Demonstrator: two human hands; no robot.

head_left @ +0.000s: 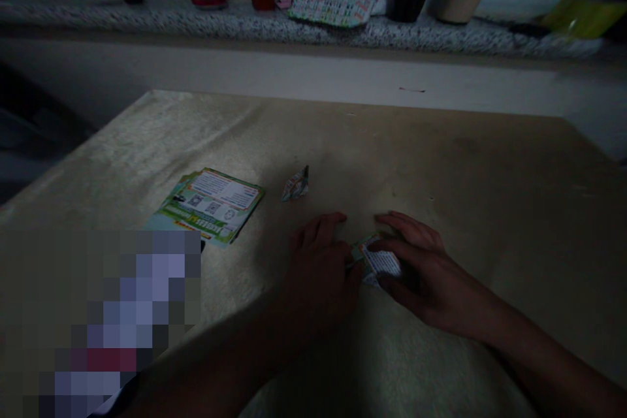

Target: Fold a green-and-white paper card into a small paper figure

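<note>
Paper (385, 265), small and printed in green and white, lies on the tabletop (470, 170) just below and right of centre in the head view, between two bare hands. To work it well in this dim light, the sheet would best be kept flat against the surface, one hand steadying it while the other lines up its edges, with even, light pressure so that it neither slides nor wrinkles.

The left hand (321, 268), at lower centre, reaches to the paper's left edge. Its outer fingers extend toward the top of the frame, slightly bent, while the thumb and forefinger come near each other at that edge; shadow hides whether they pinch it, so I cannot tell.

The right hand (426, 271), right of centre, has its thumb and forefinger well parted, the forefinger over the upper part and the thumb by the lower edge, print showing between. The other fingers stretch past the paper's top. Whether they squeeze or merely rest is unclear.

Left of centre lie a leaflet stack (218, 206) and, just beside it, a small folded piece (296, 185).
</note>
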